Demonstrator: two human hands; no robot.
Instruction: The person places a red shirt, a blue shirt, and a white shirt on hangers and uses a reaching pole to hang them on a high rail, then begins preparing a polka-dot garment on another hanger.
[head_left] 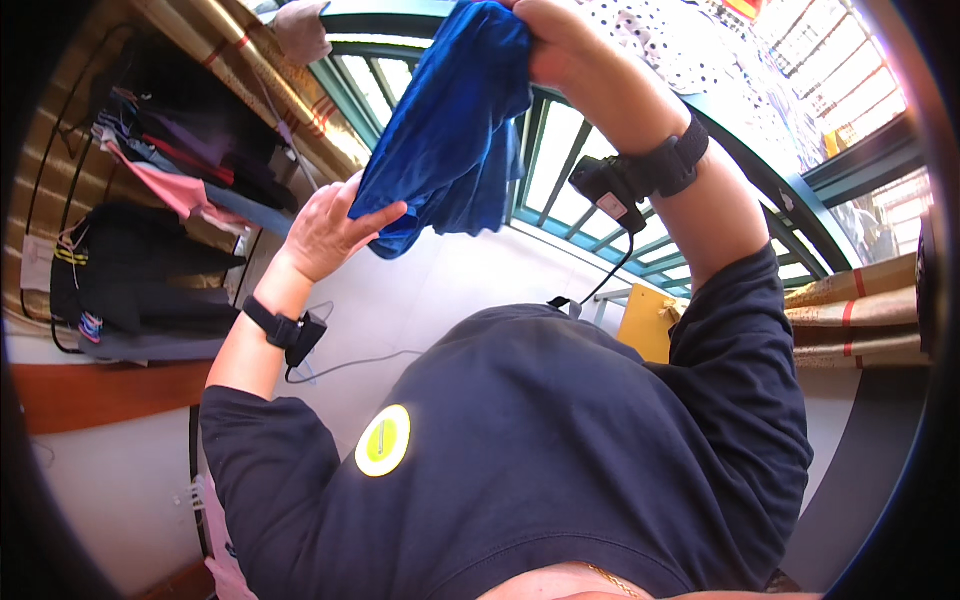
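Note:
A shiny blue cloth (450, 120), perhaps a garment, hangs slantwise between my raised hands at the top of the head view. My left hand (335, 228) pinches its lower left edge, with one finger stretched along the fabric. At the cloth's upper right corner is my right hand (555, 40), closed on it near the picture's upper edge; its fingertips are mostly hidden. Loose folds droop below. Black straps with small boxes and cables sit on both wrists.
A green metal railing (570, 170) runs behind the cloth, with white polka-dot fabric (650, 30) beyond it. Dark and pink clothes (165, 180) hang at the left beside a gold curtain (230, 50). A yellow panel (648, 325) stands to the right, and a pale floor (450, 275) lies below.

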